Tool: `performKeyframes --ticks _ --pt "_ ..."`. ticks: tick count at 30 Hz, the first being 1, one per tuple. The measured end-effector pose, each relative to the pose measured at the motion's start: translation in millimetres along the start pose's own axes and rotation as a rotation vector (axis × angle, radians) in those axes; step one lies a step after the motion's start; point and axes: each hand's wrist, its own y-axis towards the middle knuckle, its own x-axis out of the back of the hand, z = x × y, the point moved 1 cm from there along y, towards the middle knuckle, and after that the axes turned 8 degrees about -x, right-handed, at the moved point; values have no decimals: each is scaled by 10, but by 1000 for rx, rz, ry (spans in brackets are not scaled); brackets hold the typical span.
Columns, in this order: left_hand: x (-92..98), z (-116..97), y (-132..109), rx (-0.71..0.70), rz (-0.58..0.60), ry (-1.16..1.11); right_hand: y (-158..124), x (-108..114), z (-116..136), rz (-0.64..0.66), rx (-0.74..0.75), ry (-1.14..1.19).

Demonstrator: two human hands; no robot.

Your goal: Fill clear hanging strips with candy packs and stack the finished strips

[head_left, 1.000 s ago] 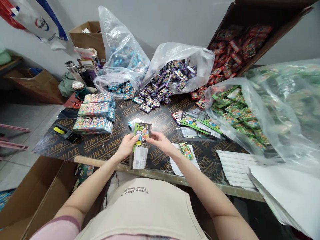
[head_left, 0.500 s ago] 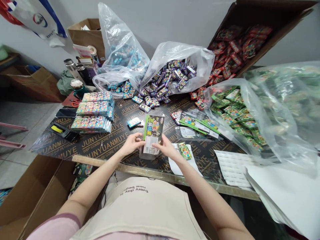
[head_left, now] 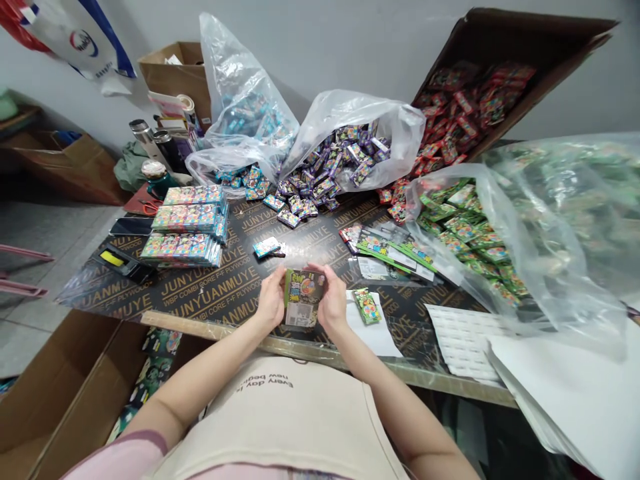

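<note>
Between my hands is a printed plastic packet (head_left: 303, 297), green along its left edge, with a pale panel low on its front. My left hand (head_left: 273, 297) grips its left side and my right hand (head_left: 332, 298) its right side. Some fingertips are hidden behind it. Just beyond lie a blue-and-white candy packet (head_left: 267, 247) and a darker one partly under it. Right of my right hand, a green candy packet (head_left: 367, 307) rests on a white sheet (head_left: 383, 337). Several flat printed packets (head_left: 390, 250) overlap farther right.
Stacks of filled packs (head_left: 185, 230) stand at the left beside a black tape-like case (head_left: 123, 262). Clear bags of blue, purple (head_left: 333, 163) and green packets (head_left: 465, 227) line the back and right. A box of red packets (head_left: 457, 113) leans behind. An open carton (head_left: 75, 393) sits below left.
The held packet has come down toward me and looks shorter, tilted differently. Both hands have shifted to its sides, with my right thumb no longer on its front.
</note>
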Motion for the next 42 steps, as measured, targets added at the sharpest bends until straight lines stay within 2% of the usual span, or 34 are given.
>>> performKeyframes --ticks 3,5,10,12,14,17,19,21,24,27,29,33,38,40,42 --pt "50 -106 33 149 -10 43 24 62 65 53 -11 -35" --pt "58 -230 41 148 51 172 29 137 116 121 3 -41" --pt "16 -527 -69 -290 271 612 -11 355 238 242 212 -231" --pt "4 -570 -101 -348 344 703 -35 409 271 277 271 -295" --pt "1 -581 -92 -314 370 712 -48 431 305 275 270 -346" --pt "-10 -597 -46 -227 365 695 -41 417 371 271 188 -370" --pt "-28 -633 -36 -232 385 721 -29 396 420 322 141 -379" --pt "-48 -680 -45 -258 455 769 -22 384 462 368 117 -387" --pt "-52 -730 -52 -232 530 798 -27 386 496 391 111 -402" --pt "-39 -730 -16 -162 525 774 -43 391 499 402 122 -427" --pt "-42 -717 9 -169 529 785 -50 390 496 403 136 -440" --pt "-65 -719 1 -349 587 909 -34 409 493 401 217 -502" --pt "8 -730 -71 -758 792 1047 -53 524 403 416 467 -622" --pt "58 -697 -89 -817 805 1059 -103 569 318 406 587 -640" --pt "91 -652 -90 -803 767 1039 -136 577 237 354 655 -633"
